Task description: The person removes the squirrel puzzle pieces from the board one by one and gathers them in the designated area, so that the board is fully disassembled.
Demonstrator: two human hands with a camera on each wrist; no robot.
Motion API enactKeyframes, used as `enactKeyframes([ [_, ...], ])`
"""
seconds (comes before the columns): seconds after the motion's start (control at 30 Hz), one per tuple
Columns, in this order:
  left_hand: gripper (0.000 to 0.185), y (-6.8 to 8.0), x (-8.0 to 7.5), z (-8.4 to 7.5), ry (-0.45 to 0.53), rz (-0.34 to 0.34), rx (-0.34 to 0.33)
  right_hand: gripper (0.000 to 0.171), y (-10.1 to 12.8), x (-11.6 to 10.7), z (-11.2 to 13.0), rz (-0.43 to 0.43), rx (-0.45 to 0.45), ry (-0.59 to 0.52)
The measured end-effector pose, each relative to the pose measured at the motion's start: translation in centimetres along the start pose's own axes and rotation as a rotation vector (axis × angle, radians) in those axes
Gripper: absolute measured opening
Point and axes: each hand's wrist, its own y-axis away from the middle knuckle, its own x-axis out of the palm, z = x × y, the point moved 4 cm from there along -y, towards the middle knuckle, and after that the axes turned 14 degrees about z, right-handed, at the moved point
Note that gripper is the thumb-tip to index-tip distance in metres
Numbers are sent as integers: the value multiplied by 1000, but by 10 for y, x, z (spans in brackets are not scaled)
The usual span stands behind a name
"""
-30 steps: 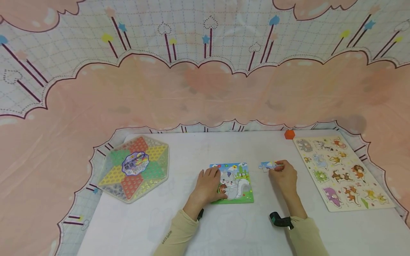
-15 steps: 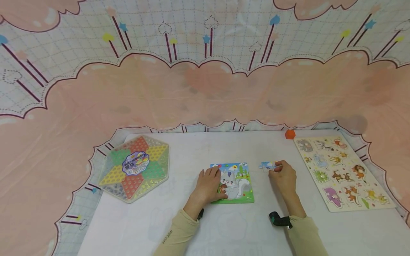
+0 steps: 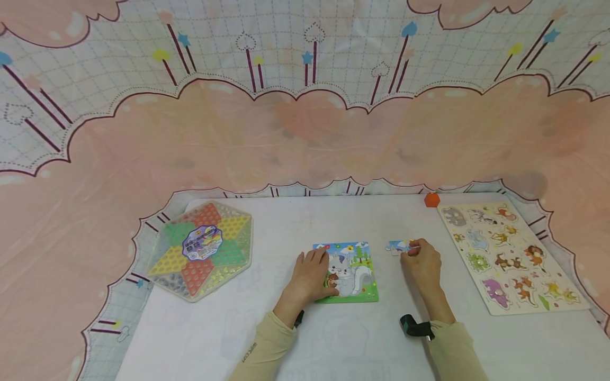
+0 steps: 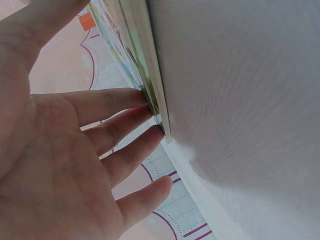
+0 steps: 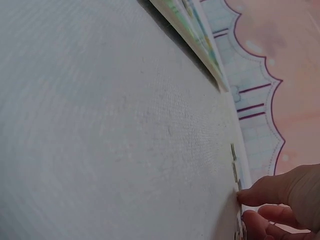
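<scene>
Squirrel puzzle (image 3: 350,272) lies flat near the middle of the counter (image 3: 286,328), its green border toward me. My left hand (image 3: 310,278) rests on its left side, fingers spread and mostly straight, thumb over the lower left part of the picture; grasping nothing. Left wrist view: my fingertips (image 4: 142,97) touch the puzzle's edge (image 4: 150,85), palm released.

Loose puzzle piece (image 3: 397,246), blue and white, lies on the counter just right of the squirrel puzzle's top right corner, apart from it. My right hand (image 3: 421,264) sits behind the piece, fingers curled, tips pinching its right end. Right wrist view: the piece (image 5: 235,170) shows edge-on and flat on the counter, a curled fingertip (image 5: 250,197) against its near end.

Around:
- Wooden animal board (image 3: 507,256) along the counter's right side, well apart from my right hand.
- Small orange block (image 3: 431,199) at the far edge of the counter, just beside the animal board's top left corner.
- Hexagonal checkers board (image 3: 200,248) at the left side of the counter, in clear wrap with a round label in the middle.
- Pink patterned cloth (image 3: 305,132) hangs behind and round the counter.
- Beige sleeves on both arms; a dark band (image 3: 416,327) at my right wrist.
</scene>
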Motion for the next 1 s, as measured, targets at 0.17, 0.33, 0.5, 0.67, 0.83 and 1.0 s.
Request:
enactKeyframes([
  [0.17,96,1,-1,0,-6,2,-1,25,0,1,0,-12,-2,5],
  [0.33,96,1,-1,0,-15,-4,-4,23,1,2,0,-29,-6,5],
  [0.5,96,1,-1,0,-12,1,-3,23,0,3,-2,-41,-4,8],
  [0.67,96,-1,0,-1,-6,9,-2,24,2,3,-3,-41,-5,4],
  [0.83,96,-2,1,-1,1,14,0,24,6,3,4,-34,-32,-11],
  [1.0,96,-2,2,0,13,21,-3,24,14,20,27,84,-174,-59],
])
